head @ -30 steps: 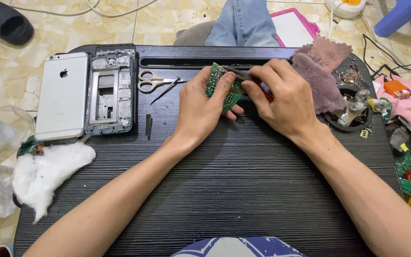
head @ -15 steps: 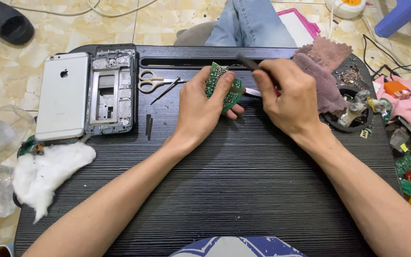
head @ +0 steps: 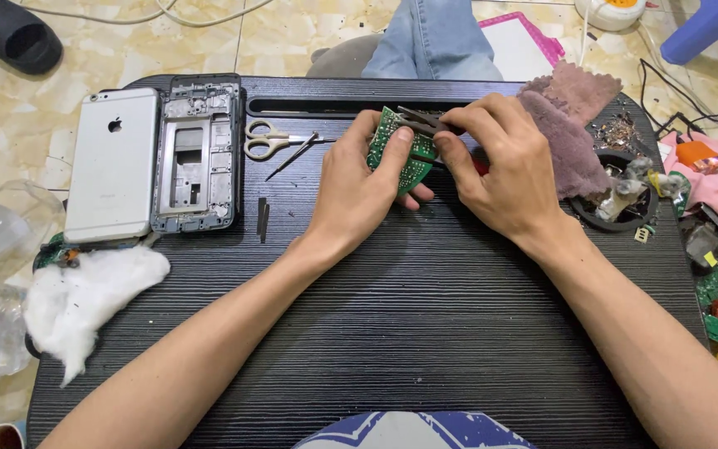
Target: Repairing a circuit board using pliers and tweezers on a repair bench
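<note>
Gripping flat green circuit board [head: 400, 150], slim metal tweezers [head: 421, 122]

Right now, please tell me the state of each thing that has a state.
Left hand: closed around the green circuit board, which is held tilted.
Right hand: gripping a dark tool against the board.
Phone: face down.
Phone frame: opened, empty.
Scissors: closed, lying flat.

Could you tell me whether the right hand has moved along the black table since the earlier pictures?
Yes. The right hand has shifted left, away from the mauve cloth and onto the green circuit board held in the left hand.
</note>
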